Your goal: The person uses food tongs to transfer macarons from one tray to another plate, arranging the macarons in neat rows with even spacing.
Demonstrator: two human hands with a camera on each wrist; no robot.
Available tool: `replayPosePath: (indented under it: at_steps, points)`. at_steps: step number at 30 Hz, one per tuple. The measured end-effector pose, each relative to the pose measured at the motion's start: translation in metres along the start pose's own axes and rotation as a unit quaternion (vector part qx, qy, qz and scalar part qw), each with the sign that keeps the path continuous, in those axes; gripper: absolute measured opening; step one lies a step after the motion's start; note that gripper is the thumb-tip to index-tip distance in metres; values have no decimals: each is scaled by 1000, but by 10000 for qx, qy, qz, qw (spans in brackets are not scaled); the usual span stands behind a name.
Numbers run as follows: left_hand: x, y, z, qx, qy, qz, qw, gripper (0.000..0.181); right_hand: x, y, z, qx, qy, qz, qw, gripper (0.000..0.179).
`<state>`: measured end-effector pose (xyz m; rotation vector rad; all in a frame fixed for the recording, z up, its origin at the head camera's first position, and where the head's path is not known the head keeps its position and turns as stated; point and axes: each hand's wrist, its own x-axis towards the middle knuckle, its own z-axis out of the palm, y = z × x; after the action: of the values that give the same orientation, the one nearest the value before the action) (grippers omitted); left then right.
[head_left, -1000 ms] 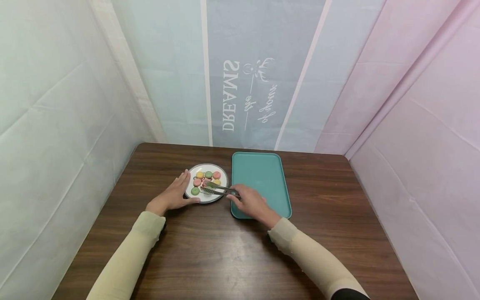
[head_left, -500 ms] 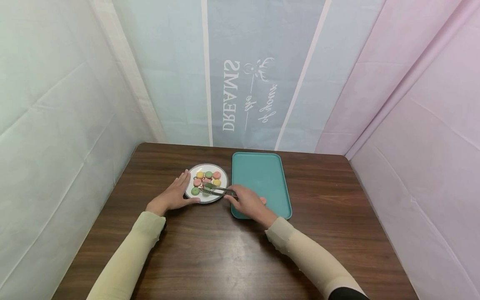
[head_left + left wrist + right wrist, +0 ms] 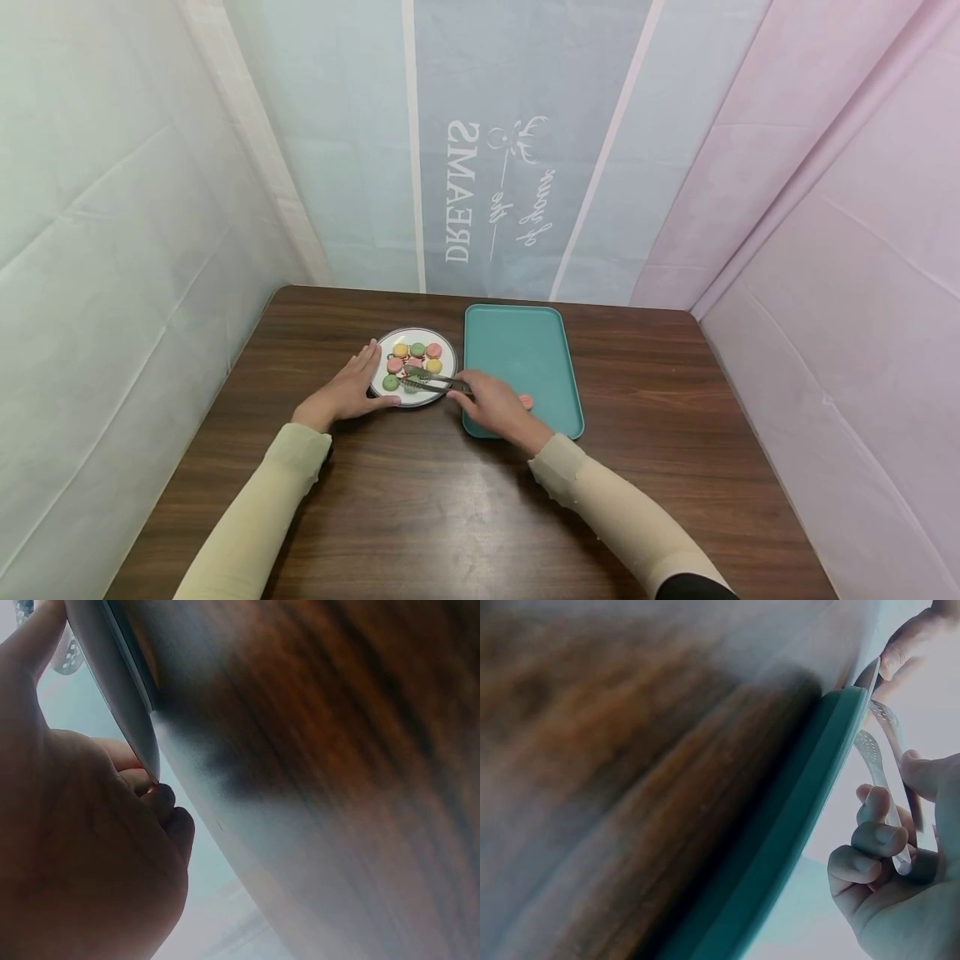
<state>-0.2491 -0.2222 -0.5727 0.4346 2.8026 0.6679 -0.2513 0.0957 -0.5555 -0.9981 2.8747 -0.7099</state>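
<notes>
A round white plate with a dark rim line holds several macarons in yellow, pink and green. My left hand holds the plate's left rim, thumb at the near side and fingers along the far side. My right hand grips metal tongs, whose perforated ends stand apart in the right wrist view. These ends reach over the plate, around a green macaron near its front; whether they touch it I cannot tell. Another green macaron lies left of them. One pink macaron rests on the teal tray.
The teal tray stands right beside the plate, partly beneath my right hand and wrist. Both sit on a dark wooden table. Fabric curtains hang behind the table and along both sides.
My right hand has shifted slightly left with the tongs, and the pink macaron on the tray has come into view beside it. The left hand and plate have stayed put.
</notes>
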Motion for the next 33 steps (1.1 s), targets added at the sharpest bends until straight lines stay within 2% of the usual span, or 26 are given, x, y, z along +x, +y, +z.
replayPosePath:
  at_steps: [17, 33]
  points:
    - [0, 2, -3, 6, -53, -1, 10000, 120, 2, -4, -2, 73, -49, 24, 10000, 32]
    - [-1, 3, -1, 40, -45, 14, 10000, 120, 0, -3, -3, 221, 11, -3, 9998, 41]
